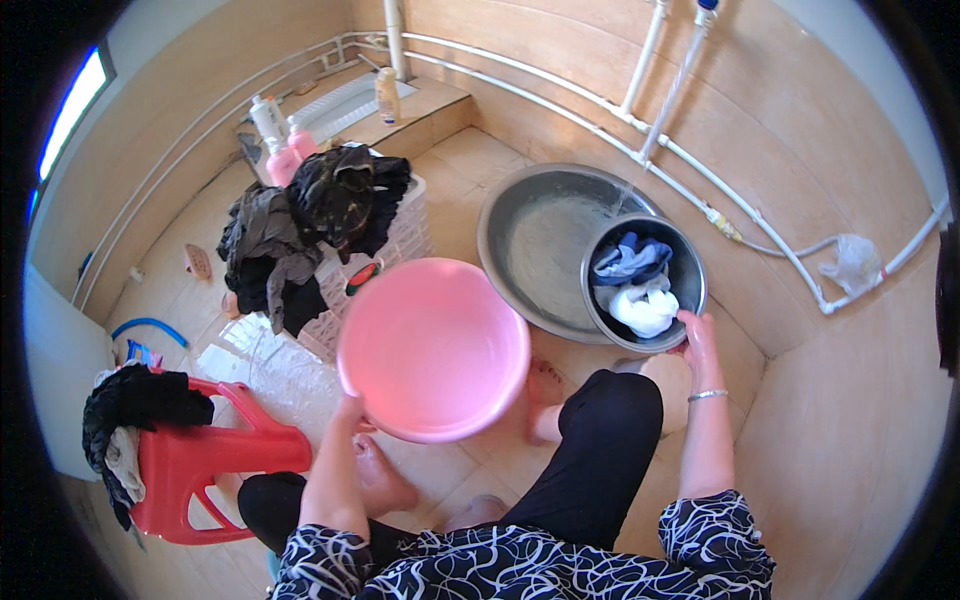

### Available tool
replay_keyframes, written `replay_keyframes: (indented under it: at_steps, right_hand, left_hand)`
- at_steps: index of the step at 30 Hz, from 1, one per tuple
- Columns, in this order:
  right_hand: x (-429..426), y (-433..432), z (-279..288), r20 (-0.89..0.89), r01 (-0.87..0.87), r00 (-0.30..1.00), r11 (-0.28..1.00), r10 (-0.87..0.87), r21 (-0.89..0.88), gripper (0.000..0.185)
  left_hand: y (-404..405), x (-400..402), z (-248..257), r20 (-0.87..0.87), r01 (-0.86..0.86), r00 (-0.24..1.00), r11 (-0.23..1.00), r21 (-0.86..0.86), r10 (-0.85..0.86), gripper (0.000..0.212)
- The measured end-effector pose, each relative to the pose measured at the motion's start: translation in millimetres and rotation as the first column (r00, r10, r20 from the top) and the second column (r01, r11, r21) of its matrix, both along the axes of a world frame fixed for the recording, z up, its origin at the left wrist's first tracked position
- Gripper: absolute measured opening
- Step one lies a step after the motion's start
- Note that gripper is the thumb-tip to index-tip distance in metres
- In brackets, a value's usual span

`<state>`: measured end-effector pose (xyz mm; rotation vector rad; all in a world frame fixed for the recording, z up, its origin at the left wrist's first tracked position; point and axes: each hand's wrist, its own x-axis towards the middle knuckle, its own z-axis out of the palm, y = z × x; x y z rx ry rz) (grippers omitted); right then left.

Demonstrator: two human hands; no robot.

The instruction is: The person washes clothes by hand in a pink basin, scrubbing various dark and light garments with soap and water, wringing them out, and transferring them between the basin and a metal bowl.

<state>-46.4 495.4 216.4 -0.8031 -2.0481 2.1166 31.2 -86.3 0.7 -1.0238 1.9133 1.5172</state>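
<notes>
My left hand grips the near-left rim of a pink plastic basin, which looks empty. At the right, my right hand holds the rim of a smaller metal bowl. Inside that bowl lie a blue cloth and a white cloth. The bowl overlaps the right side of a large grey metal basin with some water in it. From a hose above, water runs down near the edges of bowl and basin.
Dark clothes are heaped on a white plastic basket at the left. More clothes hang over a red plastic stool. Bottles stand near a squat toilet. White pipes run along the tiled wall. The floor is wet by the basket.
</notes>
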Motion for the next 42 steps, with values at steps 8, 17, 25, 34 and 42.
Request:
replay_keyframes:
  at_steps: [8, 17, 25, 34, 42]
  right_hand:
    - [-62.8, -131.1, 55.8, 0.121, -0.465, 0.885, 0.862, 0.449, 0.201, 0.019]
    - [-59.7, -207.4, 56.0, 0.132, -0.698, 0.71, 0.668, 0.691, 0.259, 0.02]
    - [-74.5, -209.2, 54.2, 0.217, -0.686, 0.726, 0.663, 0.653, 0.301, 0.02]
    - [-108.8, -99.1, 3.1, 0.262, -0.228, 0.963, 0.714, 0.064, 0.663, 0.041]
    - [-114.1, -58.8, -88.4, 0.114, -0.128, 0.991, 0.313, 0.063, 0.941, 0.057]
  left_hand:
    - [123.0, -56.7, 178.2, -0.582, -0.215, 0.593, 0.587, -0.781, -0.557, 0.051]
    - [222.1, -85.4, 227.0, -0.238, 0.231, 0.476, 0.382, -0.895, -0.847, 0.063]
    - [191.3, -110.2, 194.4, -0.779, 0.015, 0.628, 1.0, 0.023, 0.008, 0.038]
    - [148.0, -97.6, 234.6, -0.559, -0.03, 0.586, 0.704, 0.709, 0.587, 0.038]
    - [128.9, -74.7, 169.3, -0.444, -0.124, 0.607, 0.63, 0.766, 0.659, 0.034]
